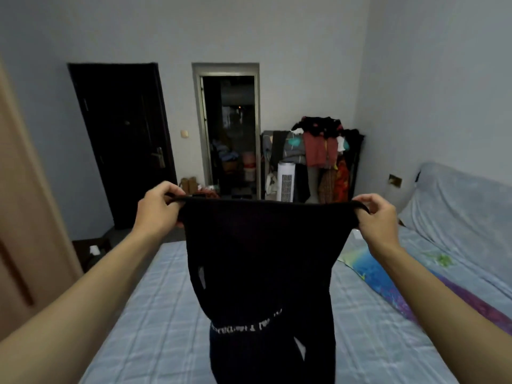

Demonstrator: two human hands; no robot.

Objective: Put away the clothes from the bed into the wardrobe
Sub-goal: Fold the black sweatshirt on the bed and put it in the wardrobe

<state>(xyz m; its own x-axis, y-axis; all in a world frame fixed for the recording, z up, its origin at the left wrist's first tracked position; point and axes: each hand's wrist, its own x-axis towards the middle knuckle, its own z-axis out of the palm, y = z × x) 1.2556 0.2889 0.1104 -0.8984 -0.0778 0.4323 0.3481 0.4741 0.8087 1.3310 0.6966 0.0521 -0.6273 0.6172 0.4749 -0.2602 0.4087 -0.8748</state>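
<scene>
I held a black garment (260, 261) stretched out in front of me at the centre of the frame, its top edge pulled into a nearly straight horizontal line between my two hands. My left hand (159, 207), left of centre, pinched the left end of that edge with fingers and thumb curled round the fabric. My right hand (376, 220), right of centre, gripped the right end the same way, where a narrow loop of fabric stood out past the fingers. The garment hung down from this edge to the bottom of the frame, above the bed (155, 314), and a band of light lettering (246, 324) crossed it in the lower centre. The bed carried a pale blue checked cover and filled the lower half of the frame. A colourful patterned cloth (388, 284) lay on the bed at the lower right, beside a heaped light blue blanket (465, 217) at the right edge. At centre right, against the far wall, stood a rack piled with clothes (321, 145), with a white tower appliance (285, 181) in front of it. A dark closed door (122, 139) occupied the upper left, and an open doorway (230, 128) showed a dim room beyond it. A wooden panel (25, 217) ran along the left edge of the frame.
</scene>
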